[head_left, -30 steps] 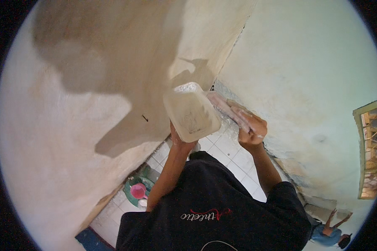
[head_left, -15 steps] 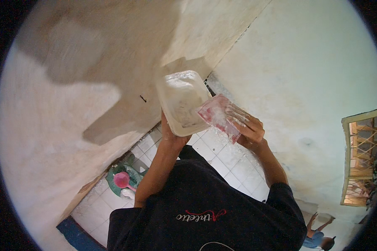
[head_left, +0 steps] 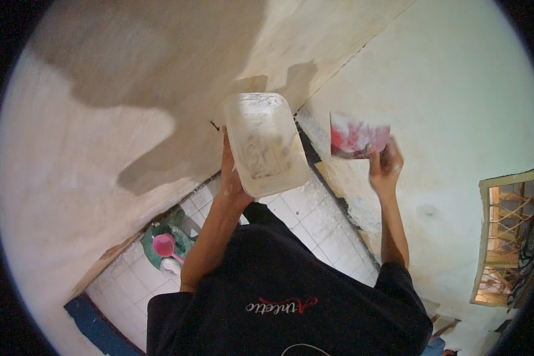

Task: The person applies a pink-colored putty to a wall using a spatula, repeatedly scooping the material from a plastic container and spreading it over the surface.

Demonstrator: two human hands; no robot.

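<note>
My left hand (head_left: pixel 234 188) grips a whitish rectangular plastic tub (head_left: pixel 266 139) from its left side and beneath; most of its fingers are hidden. White paste streaks the tub's walls and bottom, and its mouth is turned up toward me. To the right of the tub, my right hand (head_left: pixel 388 164) pinches a flat red-pink putty scraper (head_left: pixel 357 137) by its lower right corner. White paste smears the scraper, which is blurred by motion. It is held in front of the right wall (head_left: pixel 457 107), apart from the tub; whether it touches the wall I cannot tell.
A left wall (head_left: pixel 124 142) with shadows meets the right one in a corner. On the tiled floor (head_left: pixel 130 285), a pink dipper (head_left: pixel 164 245) lies on a green item (head_left: pixel 154 255). A latticed window (head_left: pixel 507 231) is at right. Part of another person (head_left: pixel 442 341) shows lower right.
My right hand has carried the scraper from the tub's right rim up and to the right, toward the right wall. The tub stays in my left hand, now a little more upright in view.
</note>
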